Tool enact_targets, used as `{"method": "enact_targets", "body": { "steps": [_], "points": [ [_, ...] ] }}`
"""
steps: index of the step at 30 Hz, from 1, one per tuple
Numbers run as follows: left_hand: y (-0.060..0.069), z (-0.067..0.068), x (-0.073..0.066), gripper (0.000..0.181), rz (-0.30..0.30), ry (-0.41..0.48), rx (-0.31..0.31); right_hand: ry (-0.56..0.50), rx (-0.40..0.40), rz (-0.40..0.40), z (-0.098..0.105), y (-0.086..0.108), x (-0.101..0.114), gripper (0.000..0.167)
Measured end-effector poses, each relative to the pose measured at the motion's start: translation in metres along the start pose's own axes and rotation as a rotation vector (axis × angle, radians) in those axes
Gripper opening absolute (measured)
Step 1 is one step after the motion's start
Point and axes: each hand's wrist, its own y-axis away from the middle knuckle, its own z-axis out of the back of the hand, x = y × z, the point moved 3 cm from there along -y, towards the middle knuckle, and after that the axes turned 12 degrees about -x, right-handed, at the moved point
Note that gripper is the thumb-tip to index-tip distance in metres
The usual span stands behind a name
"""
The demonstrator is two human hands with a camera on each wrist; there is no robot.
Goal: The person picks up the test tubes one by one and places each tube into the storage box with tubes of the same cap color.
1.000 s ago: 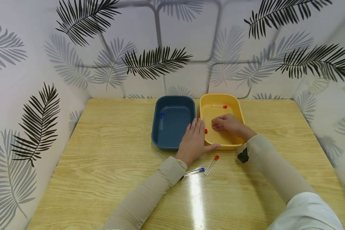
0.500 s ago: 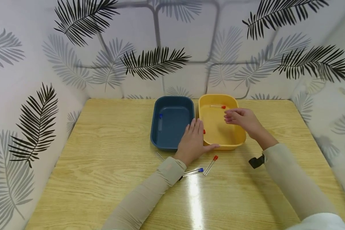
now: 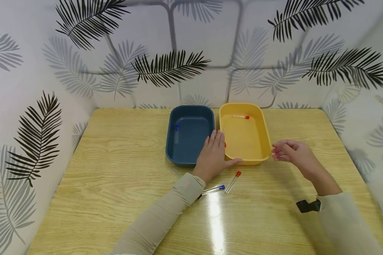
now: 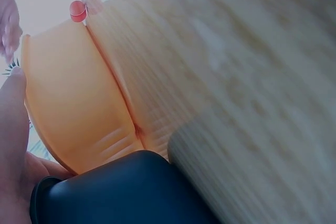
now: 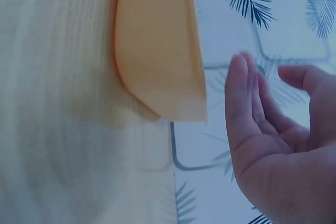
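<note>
The left hand (image 3: 211,156) rests with straight fingers over the adjoining rims of the blue tray (image 3: 189,160) and the yellow tray (image 3: 246,141); its thumb lies along the yellow tray's front rim. Beside the yellow tray's right edge, the right hand (image 3: 295,156) hovers with nothing in it. In the right wrist view that hand (image 5: 283,145) has its fingers and thumb apart, near the yellow tray's wall (image 5: 160,51). One red-capped tube (image 3: 240,117) lies at the back of the yellow tray, and another red cap (image 3: 225,144) shows by the left fingers. The blue tray holds a blue-capped tube (image 3: 177,135).
On the wooden table (image 3: 115,170), in front of the trays, lie a red-capped tube (image 3: 232,182), a blue-capped tube (image 3: 214,190) and a clear tube end (image 3: 176,172) partly hidden by the left wrist. A leaf-patterned wall covering (image 3: 207,42) surrounds the table's back and sides.
The right hand has moved out of the yellow tray, to the right and toward the person, and its fingers have loosened. The left hand stays on the tray rims.
</note>
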Motion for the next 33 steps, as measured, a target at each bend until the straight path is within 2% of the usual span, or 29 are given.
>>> {"method": "enact_targets", "body": {
  "steps": [4, 8, 12, 24, 29, 33],
  "points": [
    [0.001, 0.0, 0.001, 0.114, 0.006, -0.001, -0.006, 0.071, 0.108, -0.045, 0.0, 0.016, -0.018, 0.048],
    [0.002, -0.001, 0.001, 0.113, 0.01, 0.005, -0.011, 0.107, 0.16, -0.091, -0.005, 0.028, -0.033, 0.048],
    [0.003, 0.0, 0.001, 0.114, 0.003, 0.001, -0.019, 0.134, 0.171, -0.125, -0.013, 0.036, -0.043, 0.046],
    [0.001, -0.001, 0.002, 0.113, -0.001, 0.003, -0.022, 0.2, 0.233, -0.125, -0.055, 0.046, -0.055, 0.034],
    [0.0, 0.0, 0.0, 0.113, -0.006, -0.001, -0.027, 0.262, 0.213, -0.088, -0.071, 0.047, -0.052, 0.031],
    [-0.001, 0.0, -0.001, 0.114, -0.011, -0.005, -0.039, 0.365, 0.181, -0.056, -0.081, 0.044, -0.05, 0.029]
  ]
}}
